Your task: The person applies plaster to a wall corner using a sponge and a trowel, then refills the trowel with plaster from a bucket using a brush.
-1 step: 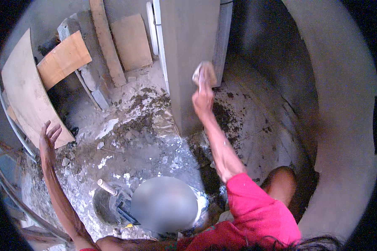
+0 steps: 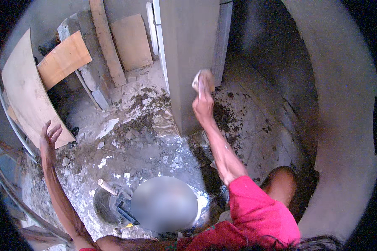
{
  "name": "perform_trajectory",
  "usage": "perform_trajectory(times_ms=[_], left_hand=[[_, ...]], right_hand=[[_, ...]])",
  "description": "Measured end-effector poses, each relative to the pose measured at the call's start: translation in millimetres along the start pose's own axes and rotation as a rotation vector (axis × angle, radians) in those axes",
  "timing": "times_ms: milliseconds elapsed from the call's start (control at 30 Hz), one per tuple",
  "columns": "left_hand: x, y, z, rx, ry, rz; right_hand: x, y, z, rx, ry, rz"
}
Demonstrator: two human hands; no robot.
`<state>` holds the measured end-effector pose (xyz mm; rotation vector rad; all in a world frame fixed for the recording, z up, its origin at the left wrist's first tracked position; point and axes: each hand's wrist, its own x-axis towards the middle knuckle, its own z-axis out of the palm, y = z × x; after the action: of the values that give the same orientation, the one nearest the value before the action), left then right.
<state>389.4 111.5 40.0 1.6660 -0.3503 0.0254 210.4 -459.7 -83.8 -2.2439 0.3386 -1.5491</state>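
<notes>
Pale, blurred tool (image 2: pixel 206 78) up at the grey column (image 2: pixel 189 54): looks light, fairly stiff, best gripped by its near end. My right hand (image 2: pixel 203 109) is wrapped round that end; my left hand (image 2: pixel 49 138) hangs loose, fingers spread, empty, by the curved board (image 2: pixel 24 83).

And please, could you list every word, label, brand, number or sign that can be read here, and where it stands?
No text can be read.
Red shirt: a small green mark, too small to tell if it is lettering.
Pale tool in the right hand: blurred, no text visible.
Round area low in the view: blurred, nothing readable.
Grey pillar: none visible.
</notes>
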Motion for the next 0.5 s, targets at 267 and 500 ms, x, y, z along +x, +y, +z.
perform_trajectory(times_ms=[267,500], left_hand=[[11.9,-10.2,5.2,0.031,-0.004,-0.079],[13.9,-3.9,12.4,0.023,-0.059,-0.005]], right_hand=[[120.5,-61.3,-81.3,0.181,0.395,-0.019],[149.7,-62.6,-51.5,0.203,0.181,0.156]])
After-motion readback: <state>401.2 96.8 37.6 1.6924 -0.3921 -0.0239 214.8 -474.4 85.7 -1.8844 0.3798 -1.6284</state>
